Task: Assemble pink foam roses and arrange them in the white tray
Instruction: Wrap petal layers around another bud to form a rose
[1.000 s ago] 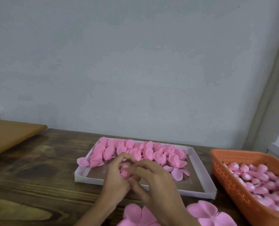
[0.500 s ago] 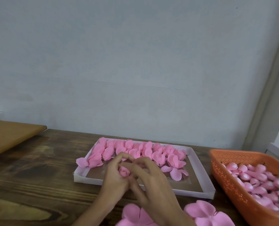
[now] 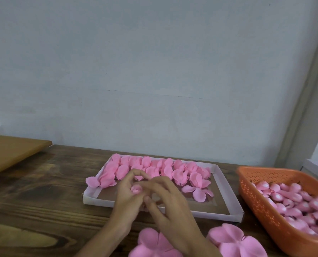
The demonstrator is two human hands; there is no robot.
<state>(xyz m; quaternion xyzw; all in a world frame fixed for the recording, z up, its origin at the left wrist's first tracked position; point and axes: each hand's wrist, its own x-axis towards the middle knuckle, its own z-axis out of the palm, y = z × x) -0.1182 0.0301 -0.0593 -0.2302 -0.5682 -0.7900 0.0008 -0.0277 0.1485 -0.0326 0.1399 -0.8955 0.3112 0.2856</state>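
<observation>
Wooden desk [image 3: 33,191] carries the white tray [image 3: 97,199]. The left hand [image 3: 127,200] and right hand [image 3: 170,203] meet above its near edge, fingers [image 3: 155,181] pinching a foam rosebud [image 3: 136,189], mid-assembly. Next, probably, wrapping on loose petals [image 3: 150,242].

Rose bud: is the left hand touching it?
Touching. Head view: the left hand curls its fingers round the rose bud; no gap shows.

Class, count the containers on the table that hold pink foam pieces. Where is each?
2. The white tray lies centre, on the wooden table; the orange basket stands to its right, cut off by the frame edge. Others may lie out of view.
</observation>
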